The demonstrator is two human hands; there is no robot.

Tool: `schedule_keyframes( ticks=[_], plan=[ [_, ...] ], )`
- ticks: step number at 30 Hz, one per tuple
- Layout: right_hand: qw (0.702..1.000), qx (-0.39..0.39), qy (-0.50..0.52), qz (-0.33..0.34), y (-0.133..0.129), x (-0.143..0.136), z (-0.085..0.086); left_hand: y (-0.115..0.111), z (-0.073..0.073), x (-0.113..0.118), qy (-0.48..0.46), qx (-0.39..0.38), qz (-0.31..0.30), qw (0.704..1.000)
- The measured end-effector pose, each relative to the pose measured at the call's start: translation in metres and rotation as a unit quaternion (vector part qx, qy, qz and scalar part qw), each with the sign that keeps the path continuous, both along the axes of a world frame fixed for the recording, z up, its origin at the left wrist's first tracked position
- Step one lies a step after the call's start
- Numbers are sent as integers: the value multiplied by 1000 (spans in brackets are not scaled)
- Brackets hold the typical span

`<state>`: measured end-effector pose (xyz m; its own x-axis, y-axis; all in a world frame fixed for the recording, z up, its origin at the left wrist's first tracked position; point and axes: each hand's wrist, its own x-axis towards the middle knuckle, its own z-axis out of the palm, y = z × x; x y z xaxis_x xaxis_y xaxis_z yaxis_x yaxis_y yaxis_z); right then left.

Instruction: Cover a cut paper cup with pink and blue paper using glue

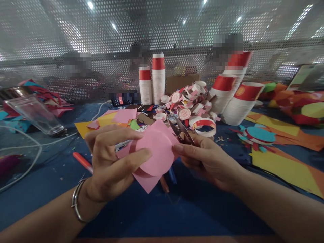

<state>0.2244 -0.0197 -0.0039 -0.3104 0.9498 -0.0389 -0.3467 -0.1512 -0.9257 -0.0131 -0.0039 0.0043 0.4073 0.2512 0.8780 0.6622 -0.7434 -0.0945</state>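
Observation:
My left hand (113,158) pinches a round pink paper piece (158,157) between thumb and fingers, with pink square paper (148,184) behind it, its corners sticking out above and below. My right hand (202,155) is closed around scissors (186,131), whose blades point up and away to the left. The thumb of that hand also touches the right edge of the pink paper. The scissors' handles are mostly hidden by the fingers. Under the papers, a brown pen (164,184) and a blue one (172,175) lie on the blue table (121,219).
Stacks of paper cups (158,81) stand at the back, more (240,104) at the right. Between them is a heap of cut cup pieces (184,113). A clear glass (37,111), a phone (124,98), a red marker (82,162), white cable and coloured paper (280,162) lie around.

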Motion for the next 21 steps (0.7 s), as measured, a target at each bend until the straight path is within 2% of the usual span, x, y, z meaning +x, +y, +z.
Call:
schedule_keyframes(
  ticks=[9, 13, 16, 19, 21],
  plan=[
    [998, -4, -2, 67, 0, 0, -3, -3, 4, -3, 39, 43, 25, 998],
    [998, 3, -6, 62, -1, 0, -1, 8, 1, -3, 43, 38, -31, 998],
    [999, 0, -8, 41, -1, 2, 1, 14, 2, -3, 75, -17, -106, 991],
    [999, 12, -24, 17, 0, 4, 2, 12, 8, -4, 124, -151, -165, 967],
    [999, 30, -41, 4, 2, 6, 1, 9, 13, -6, 114, -247, -188, 944]
  ],
)
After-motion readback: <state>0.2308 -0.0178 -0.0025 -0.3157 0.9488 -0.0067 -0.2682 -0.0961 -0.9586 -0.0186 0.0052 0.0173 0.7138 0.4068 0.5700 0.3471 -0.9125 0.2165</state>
